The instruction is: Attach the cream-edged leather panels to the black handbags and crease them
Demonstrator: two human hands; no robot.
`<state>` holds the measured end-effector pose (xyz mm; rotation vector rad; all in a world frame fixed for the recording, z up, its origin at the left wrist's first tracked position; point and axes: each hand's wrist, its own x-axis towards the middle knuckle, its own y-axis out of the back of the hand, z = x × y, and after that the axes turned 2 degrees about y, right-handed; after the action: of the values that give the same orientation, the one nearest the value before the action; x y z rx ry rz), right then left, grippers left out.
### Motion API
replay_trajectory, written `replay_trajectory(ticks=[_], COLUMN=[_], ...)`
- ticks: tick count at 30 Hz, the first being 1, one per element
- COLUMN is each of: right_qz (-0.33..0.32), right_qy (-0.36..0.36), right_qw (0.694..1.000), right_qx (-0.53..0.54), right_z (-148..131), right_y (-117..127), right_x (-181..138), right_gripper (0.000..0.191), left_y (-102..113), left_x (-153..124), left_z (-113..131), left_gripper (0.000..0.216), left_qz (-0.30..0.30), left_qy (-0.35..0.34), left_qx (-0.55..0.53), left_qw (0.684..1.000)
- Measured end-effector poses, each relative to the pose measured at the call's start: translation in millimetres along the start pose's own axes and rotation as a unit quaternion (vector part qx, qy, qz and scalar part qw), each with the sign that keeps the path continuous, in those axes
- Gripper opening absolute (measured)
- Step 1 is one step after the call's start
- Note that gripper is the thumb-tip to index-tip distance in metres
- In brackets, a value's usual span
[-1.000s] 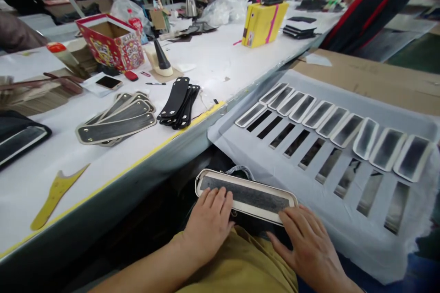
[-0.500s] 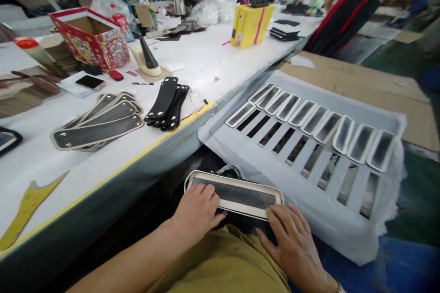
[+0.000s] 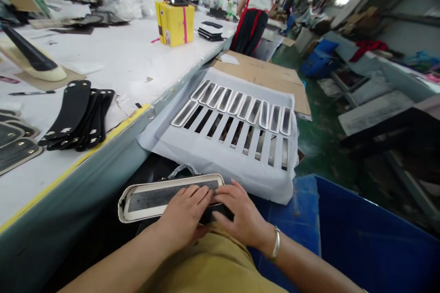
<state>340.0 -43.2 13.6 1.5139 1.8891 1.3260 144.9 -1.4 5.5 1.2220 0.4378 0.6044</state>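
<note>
A long handbag [image 3: 144, 214], cream-edged and apparently bottom up, rests at my lap. A dark grey strip panel [image 3: 154, 196] with a pale border lies along its upward face. My left hand [image 3: 187, 208] bends its fingers over the panel and near edge, towards the right end. Close beside it, my right hand [image 3: 240, 213] grips that right end, fingers on top and thumb lower on the near side. A grey handle or strap [image 3: 184, 169] shows behind the bag. The bag's dark lower part is mostly hidden.
To the right front, similar strip panels [image 3: 225, 99] lie in a row on a slotted white sheet [image 3: 213, 153]. Black straps [image 3: 74, 114] and a yellow box [image 3: 175, 23] sit on the white table. A blue bin [image 3: 360, 219] stands right; a person [image 3: 254, 9] stands farther back.
The view has swung right. My left hand has slid along the panel towards the right end, next to my right hand. The bag's tilt has changed, its right end now higher in view.
</note>
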Motion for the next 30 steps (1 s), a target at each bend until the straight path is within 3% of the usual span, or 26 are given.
replay_trajectory(ticks=[3,4,6,8,10,14,18,21,30], right_qz=[0.081,0.062,-0.056,-0.187,-0.253,-0.281,-0.259,-0.215,-0.139], right_qy=[-0.141,-0.193,-0.274,-0.316,-0.343,-0.384,-0.426,-0.434,-0.437], right_qw=[0.984,0.975,0.949,0.908,0.867,0.802,0.751,0.743,0.780], right_qx=[0.074,0.095,0.148,0.203,0.259,0.361,0.432,0.462,0.425], right_z=[16,21,31,37,38,33,29,28,21], right_y=[17,19,17,9,0,-7,-8,-12,-15], right_x=[6,8,11,13,14,15,11,6,5], right_gripper=[0.015,0.015,0.025,0.036,0.043,0.046,0.045,0.041,0.032], left_y=[6,6,5,3,2,0,-4,-6,-4], left_x=[3,4,6,8,10,11,10,11,12], left_z=[1,1,3,5,6,3,-2,-6,-11], left_gripper=[0.070,0.070,0.069,0.064,0.058,0.051,0.051,0.053,0.053], left_qz=[-0.023,-0.024,-0.021,-0.017,-0.013,-0.007,0.016,0.018,0.002], left_qy=[-0.003,-0.007,-0.015,-0.021,-0.025,-0.028,-0.038,-0.048,-0.047], left_qx=[0.019,0.027,0.045,0.063,0.073,0.074,0.069,0.058,0.024], left_qw=[1.000,0.999,0.999,0.998,0.997,0.997,0.997,0.997,0.999])
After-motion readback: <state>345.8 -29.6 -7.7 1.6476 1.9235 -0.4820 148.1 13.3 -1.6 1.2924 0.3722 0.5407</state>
